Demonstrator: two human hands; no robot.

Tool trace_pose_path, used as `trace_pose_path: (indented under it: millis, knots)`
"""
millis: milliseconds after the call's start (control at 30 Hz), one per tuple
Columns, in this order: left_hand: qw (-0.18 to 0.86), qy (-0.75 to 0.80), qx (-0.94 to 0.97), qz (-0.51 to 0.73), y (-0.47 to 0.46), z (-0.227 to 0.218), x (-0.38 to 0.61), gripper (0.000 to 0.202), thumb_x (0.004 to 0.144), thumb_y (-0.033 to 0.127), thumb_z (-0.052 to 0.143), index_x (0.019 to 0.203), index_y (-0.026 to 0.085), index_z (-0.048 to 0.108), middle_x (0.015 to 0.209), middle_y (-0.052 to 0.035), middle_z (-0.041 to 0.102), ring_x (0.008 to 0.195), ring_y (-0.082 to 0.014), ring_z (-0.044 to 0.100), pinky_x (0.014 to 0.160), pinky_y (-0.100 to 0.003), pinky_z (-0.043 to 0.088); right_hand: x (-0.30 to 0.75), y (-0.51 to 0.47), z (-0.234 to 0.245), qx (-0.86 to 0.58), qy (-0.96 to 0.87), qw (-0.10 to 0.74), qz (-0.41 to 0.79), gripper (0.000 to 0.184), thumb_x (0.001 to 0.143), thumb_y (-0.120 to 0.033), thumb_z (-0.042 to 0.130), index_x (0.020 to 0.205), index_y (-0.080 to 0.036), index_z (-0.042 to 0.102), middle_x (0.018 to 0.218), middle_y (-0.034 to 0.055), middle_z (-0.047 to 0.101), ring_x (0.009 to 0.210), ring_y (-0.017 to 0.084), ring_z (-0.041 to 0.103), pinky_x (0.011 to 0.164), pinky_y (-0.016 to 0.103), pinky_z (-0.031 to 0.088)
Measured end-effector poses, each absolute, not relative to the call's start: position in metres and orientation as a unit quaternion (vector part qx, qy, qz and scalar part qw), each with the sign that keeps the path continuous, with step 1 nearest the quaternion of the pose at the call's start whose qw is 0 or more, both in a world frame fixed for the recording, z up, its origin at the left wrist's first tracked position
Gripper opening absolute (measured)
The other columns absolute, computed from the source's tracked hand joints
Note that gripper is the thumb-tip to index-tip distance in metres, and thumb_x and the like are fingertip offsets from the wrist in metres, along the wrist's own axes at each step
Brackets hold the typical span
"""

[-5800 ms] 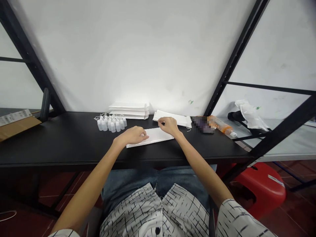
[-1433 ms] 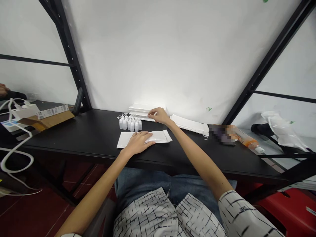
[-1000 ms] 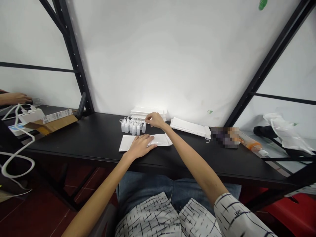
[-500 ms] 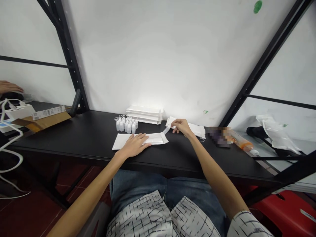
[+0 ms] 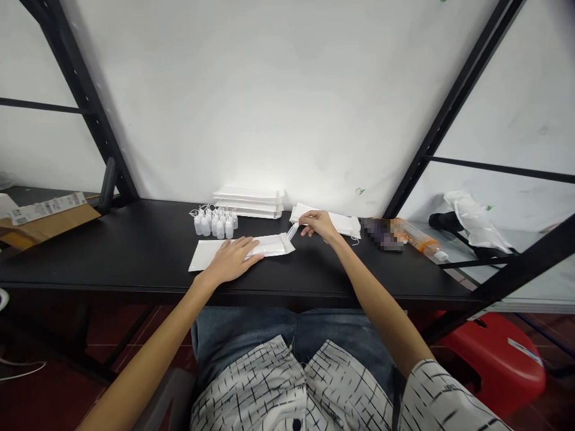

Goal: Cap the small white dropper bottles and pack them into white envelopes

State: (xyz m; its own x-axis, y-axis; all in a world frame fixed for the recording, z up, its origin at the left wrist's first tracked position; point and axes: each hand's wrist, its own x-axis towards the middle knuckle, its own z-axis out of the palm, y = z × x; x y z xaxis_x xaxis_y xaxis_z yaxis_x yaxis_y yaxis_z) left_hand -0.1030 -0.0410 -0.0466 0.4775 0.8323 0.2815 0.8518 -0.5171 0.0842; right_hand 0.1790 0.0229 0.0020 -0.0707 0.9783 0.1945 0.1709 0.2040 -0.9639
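Observation:
My left hand (image 5: 234, 258) lies flat, fingers spread, on a long white packet (image 5: 272, 245) on the black table. The packet's left part extends past the hand as a blank white sheet. At its right end, my right hand (image 5: 318, 225) pinches a narrow translucent strip (image 5: 293, 230) that slants up from the packet's edge. Whether the strip is attached to the packet or only sits in its end, I cannot tell. Behind my left hand stand several small white squeeze bottles (image 5: 214, 222) with thin caps. Just beyond my right hand lies another white packet (image 5: 344, 224).
A stack of white packets (image 5: 249, 200) sits against the wall. On the right are a blurred dark packet (image 5: 381, 233) and an orange-labelled bottle (image 5: 422, 242) on its side. A cardboard box (image 5: 49, 218) stands far left. Black metal posts (image 5: 442, 120) frame the table (image 5: 135, 257).
The view has turned a little to the right, so everything sits further left. Both hands keep nearly the same places on the packet and strip.

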Motion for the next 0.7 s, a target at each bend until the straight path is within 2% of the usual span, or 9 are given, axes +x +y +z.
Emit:
trace_pose_path:
  millis: [100,200,333,433,567,700]
  knots:
    - [0.036,-0.489,-0.860,-0.142,-0.041,-0.046,-0.103,0.061,0.098,0.060,0.024,0.140,0.023,0.049,0.149,-0.0091,0.046,0.138,-0.0292,0.041,0.113,-0.050,0.029,0.177,0.024,-0.002,-0.473,-0.609,0.465,0.435,0.009,0.070,-0.018,0.072,0.072,-0.011,0.066,0.078,0.0097,0.073,0.048,0.014,0.067,0.034,0.016,0.040]
    - [0.037,-0.489,-0.859,-0.147,-0.041,-0.047,-0.103,0.061,0.098,0.061,0.024,0.140,0.024,0.050,0.148,-0.0084,0.047,0.138,-0.0293,0.041,0.112,-0.050,0.030,0.176,0.026,-0.007,-0.465,-0.635,0.405,0.466,0.013,0.067,-0.020,0.076,0.071,-0.010,0.069,0.078,0.0104,0.073,0.047,0.013,0.065,0.034,0.017,0.040]
    - [0.042,-0.482,-0.860,-0.165,-0.041,-0.049,-0.103,0.061,0.098,0.061,0.023,0.138,0.025,0.051,0.146,-0.0078,0.050,0.136,-0.0281,0.043,0.112,-0.047,0.031,0.180,0.027,-0.010,-0.445,-0.677,0.340,0.476,0.014,0.064,-0.022,0.077,0.068,-0.010,0.071,0.073,0.0080,0.072,0.041,0.006,0.054,0.033,0.016,0.031]
    - [0.044,-0.477,-0.862,-0.167,-0.040,-0.049,-0.104,0.061,0.098,0.061,0.023,0.138,0.025,0.051,0.146,-0.0077,0.050,0.136,-0.0274,0.044,0.111,-0.047,0.032,0.182,0.026,-0.009,-0.441,-0.690,0.324,0.473,0.015,0.062,-0.023,0.076,0.070,-0.010,0.072,0.066,0.0051,0.069,0.040,0.005,0.047,0.033,0.017,0.026]
    - [0.040,-0.479,-0.863,-0.154,-0.041,-0.047,-0.104,0.061,0.098,0.061,0.023,0.139,0.023,0.049,0.147,-0.0083,0.049,0.136,-0.0281,0.043,0.111,-0.048,0.031,0.185,0.023,-0.006,-0.451,-0.698,0.280,0.480,0.017,0.061,-0.022,0.077,0.072,-0.010,0.073,0.050,-0.0004,0.058,0.040,0.005,0.042,0.036,0.018,0.025]
    - [0.039,-0.479,-0.864,-0.150,-0.041,-0.046,-0.104,0.062,0.098,0.061,0.024,0.140,0.022,0.048,0.148,-0.0083,0.048,0.136,-0.0295,0.042,0.111,-0.050,0.031,0.186,0.018,0.000,-0.444,-0.710,0.246,0.489,0.019,0.060,-0.023,0.079,0.073,-0.010,0.074,0.051,-0.0003,0.059,0.041,0.004,0.040,0.038,0.019,0.024]
